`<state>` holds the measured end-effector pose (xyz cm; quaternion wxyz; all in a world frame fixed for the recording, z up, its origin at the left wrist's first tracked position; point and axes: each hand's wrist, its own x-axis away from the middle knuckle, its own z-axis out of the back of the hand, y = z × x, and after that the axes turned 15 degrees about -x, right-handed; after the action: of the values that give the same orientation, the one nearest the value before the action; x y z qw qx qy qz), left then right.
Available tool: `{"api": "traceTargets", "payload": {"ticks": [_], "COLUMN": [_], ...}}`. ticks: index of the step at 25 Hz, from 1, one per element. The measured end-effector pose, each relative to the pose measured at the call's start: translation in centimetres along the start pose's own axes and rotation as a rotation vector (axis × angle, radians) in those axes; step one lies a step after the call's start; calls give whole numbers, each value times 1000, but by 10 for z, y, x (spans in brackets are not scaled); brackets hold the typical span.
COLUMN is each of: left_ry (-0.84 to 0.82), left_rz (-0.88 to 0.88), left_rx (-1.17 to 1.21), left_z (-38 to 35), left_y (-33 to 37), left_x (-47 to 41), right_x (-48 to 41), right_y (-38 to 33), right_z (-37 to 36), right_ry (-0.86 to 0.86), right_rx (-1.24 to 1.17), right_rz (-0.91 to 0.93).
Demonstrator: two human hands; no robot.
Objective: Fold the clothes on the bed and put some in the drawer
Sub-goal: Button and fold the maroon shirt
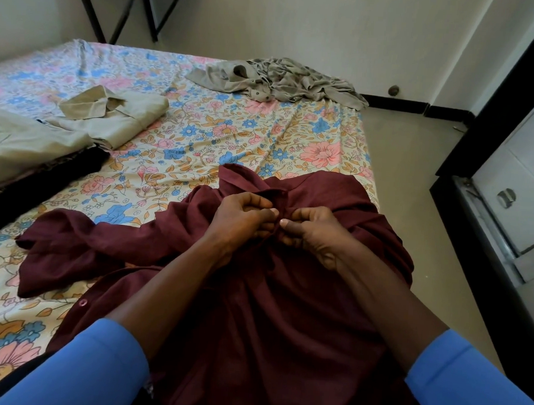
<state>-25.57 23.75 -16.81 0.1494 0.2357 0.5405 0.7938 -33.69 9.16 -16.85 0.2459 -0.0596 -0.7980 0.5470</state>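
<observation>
Plain blue sleeves [78,365]; forearms [170,290] bare below the cuffs

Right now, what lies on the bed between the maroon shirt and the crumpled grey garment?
Head view: only bare floral sheet between maroon shirt and grey garment.

Bare floral sheet [219,145] in mid-bed gives me open passage, between the maroon shirt [255,309] near me and the grey crumpled heap [283,77] at the far right corner. Left side is blocked: folded beige shirt [122,116], another beige piece [26,149], dark garment [46,189] along its near edge. The maroon sleeve [83,240] sprawls left over the near sheet. Right of the bed, a floor strip [413,178] runs free beside the drawer cabinet [512,170], handles protruding.
</observation>
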Motion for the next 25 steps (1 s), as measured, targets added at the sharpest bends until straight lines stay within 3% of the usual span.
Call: {"api": "traceTargets", "payload": {"ticks": [2,6,8,12,16,20,23,25], "left_ry": [-1,-16,-9,19,95,80,56,42], "left_rz": [-2,-17,-18,-43,-95,-78,-69,-62], "left_rx": [-11,-68,-81,-100,-146,-128,-79,-67], "left_z": [-1,-4,-6,-5,-1,-1,-1,-3], "left_y": [-2,-3,-3,-3,-3,-3,-2,-1], "left_x": [-1,0,0,2,3,0,-1,-1], "right_x": [1,-1,1,-3,-2,1,-2,-9], "right_y": [1,2,5,8,2,-2,-3,0], "right_z": [1,8,4,0,1,1,-3,-7], "right_ry": [46,114,100,102,22,0,60,185], "right_rx": [139,881,982,854,325,121,113,381], "right_rz": [53,378,498,563,315,217,234,416]}}
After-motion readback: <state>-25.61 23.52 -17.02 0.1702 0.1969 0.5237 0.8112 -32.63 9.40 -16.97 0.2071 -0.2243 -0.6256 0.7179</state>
